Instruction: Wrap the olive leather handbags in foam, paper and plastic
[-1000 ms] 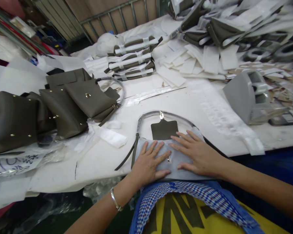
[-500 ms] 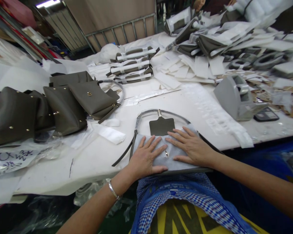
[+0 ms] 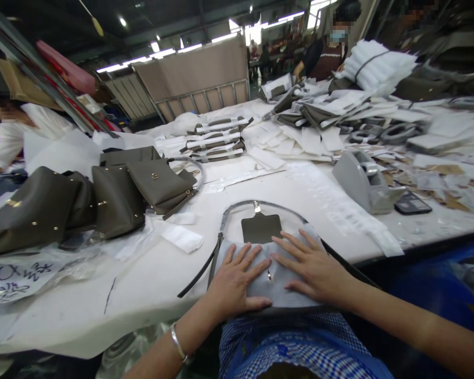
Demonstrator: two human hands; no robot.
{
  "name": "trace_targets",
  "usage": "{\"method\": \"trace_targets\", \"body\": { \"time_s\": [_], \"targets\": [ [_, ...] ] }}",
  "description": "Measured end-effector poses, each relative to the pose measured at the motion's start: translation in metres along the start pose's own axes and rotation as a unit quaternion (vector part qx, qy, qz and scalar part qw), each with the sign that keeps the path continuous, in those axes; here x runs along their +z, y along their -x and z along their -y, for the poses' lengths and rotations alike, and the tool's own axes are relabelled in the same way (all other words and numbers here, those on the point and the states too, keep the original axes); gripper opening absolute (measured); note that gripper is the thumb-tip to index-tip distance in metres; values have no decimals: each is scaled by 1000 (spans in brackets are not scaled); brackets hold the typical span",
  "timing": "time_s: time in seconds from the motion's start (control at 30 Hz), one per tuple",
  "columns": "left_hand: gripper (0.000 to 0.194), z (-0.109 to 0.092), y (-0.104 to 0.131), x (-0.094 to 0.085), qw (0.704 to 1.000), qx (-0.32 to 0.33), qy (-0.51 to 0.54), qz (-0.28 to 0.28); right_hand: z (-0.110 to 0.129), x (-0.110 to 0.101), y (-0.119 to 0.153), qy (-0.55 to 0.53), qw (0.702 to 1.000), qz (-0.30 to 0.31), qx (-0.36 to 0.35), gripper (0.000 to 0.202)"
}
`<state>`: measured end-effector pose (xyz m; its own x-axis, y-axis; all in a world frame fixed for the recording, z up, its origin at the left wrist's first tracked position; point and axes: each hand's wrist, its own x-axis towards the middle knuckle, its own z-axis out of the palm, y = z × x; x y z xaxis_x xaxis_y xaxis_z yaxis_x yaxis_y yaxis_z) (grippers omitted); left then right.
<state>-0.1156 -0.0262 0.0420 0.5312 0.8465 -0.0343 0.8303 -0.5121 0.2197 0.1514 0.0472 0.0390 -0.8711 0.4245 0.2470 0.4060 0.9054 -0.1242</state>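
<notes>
Left hand and right hand: both flat, palms down, fingers spread well apart, gripping nothing. Both rest on a grey sheet laid over a bag, left hand on its left part, right hand on its right part. Bag is directly under the hands, so neither is clearly nearer; its long axis runs left to right, roughly along the worktop's front edge, with its near side at that edge. Small clasp shows through the sheet between the hands, touched by neither. Flap lies just beyond the fingers, away from the front edge, framed by the arched handle. Other bags are grouped toward the worktop's left edge. Wrapped bundles lie toward the far edge. Tape dispenser stands on the right part, black device just beside it, near the front edge. Co-worker is past the far right.
</notes>
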Motion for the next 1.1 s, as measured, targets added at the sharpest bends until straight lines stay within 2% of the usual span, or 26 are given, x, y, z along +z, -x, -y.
{"method": "trace_targets", "body": {
  "time_s": [0.13,0.3,0.43,0.57,0.7,0.8,0.93,1.03,1.1],
  "targets": [
    [82,-1,-1,-3,1000,-5,20,12,25,0,28,-8,999,20,-39,77],
    [82,-4,-3,-8,1000,-14,15,21,29,24,44,63,997,-39,-35,60],
    [82,1,-6,-15,1000,-15,-18,20,17,27,28,52,997,-50,-23,57],
    [80,18,-18,-26,998,-38,-38,24,2,23,-2,34,998,-47,0,56],
    [71,31,-27,-32,995,-63,-73,11,-14,28,-25,38,998,-52,6,57],
    [61,30,-19,-27,997,-53,-62,4,-21,36,-27,33,998,-61,2,61],
    [74,21,-2,-15,997,-46,-57,-7,-23,37,-16,12,999,-44,-19,71],
    [74,18,2,-7,995,-56,-75,-16,-22,22,-18,-11,1000,-9,-25,62],
    [70,18,1,-2,995,-57,-82,-23,-21,4,-31,-17,999,22,-23,54]
  ]
}}
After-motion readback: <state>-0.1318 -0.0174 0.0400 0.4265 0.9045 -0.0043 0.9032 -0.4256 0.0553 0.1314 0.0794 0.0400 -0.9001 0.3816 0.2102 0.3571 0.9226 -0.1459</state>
